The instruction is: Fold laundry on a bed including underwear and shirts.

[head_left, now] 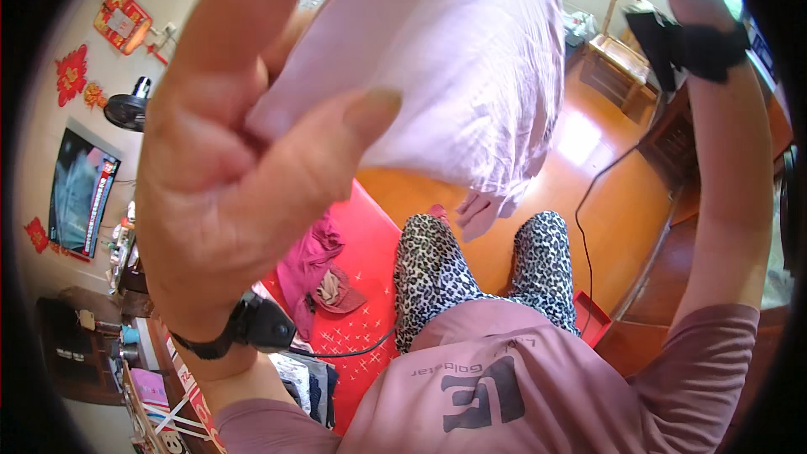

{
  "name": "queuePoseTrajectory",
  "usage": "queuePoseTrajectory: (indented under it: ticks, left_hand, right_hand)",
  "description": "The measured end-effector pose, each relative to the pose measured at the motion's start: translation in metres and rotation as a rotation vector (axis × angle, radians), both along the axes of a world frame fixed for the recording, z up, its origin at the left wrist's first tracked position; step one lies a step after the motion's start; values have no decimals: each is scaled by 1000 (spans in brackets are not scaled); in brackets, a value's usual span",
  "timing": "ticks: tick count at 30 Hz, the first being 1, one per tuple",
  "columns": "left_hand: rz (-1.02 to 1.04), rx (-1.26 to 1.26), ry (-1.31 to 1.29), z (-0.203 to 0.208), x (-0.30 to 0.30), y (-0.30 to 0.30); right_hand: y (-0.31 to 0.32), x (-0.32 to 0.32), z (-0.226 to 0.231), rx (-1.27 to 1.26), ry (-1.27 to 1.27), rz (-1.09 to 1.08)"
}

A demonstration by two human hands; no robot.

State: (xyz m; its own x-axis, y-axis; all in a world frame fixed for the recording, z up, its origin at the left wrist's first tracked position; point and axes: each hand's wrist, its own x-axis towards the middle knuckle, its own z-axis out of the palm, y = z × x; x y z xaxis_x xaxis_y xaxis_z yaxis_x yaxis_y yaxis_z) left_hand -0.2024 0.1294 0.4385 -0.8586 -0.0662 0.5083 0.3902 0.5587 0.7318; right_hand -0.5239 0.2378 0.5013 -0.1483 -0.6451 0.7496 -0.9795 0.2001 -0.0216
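A pale pink cloth (437, 67) hangs spread in front of me, its lower end bunched above my knees; its upper edge is out of the picture. My left hand (227, 134) is raised close to the camera, and the cloth's left edge runs into the crook between thumb and curled fingers. The thumb stands apart from the index finger, and some fingertips are hidden. My right arm (727, 176) reaches up along the right side, and its hand lies beyond the upper edge. Black straps circle both wrists.
On a red surface (357, 361) at my left lie a magenta garment (311, 265) and a folded dark and white pile (307, 382). A black cable (586, 231) crosses the right side. A wooden chair (620, 59) stands far right; a television (82, 193) is at the left wall.
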Motion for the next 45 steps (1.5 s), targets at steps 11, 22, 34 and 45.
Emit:
queuePoseTrajectory:
  ticks: [11,22,34,45]
  left_hand:
    - [692,458,-244,-161,122,-95]
    - [1005,825,-505,-338,249,-126]
    - [1017,818,92,-278,275,-186]
    - [1135,856,110,-265,279,-150]
  right_hand:
    - [-211,133,-144,153,-490,544]
    - [-86,113,-438,818,-760,602]
    - [56,144,-536,974,-1215,74]
    - [19,156,-517,1081,-1126,87]
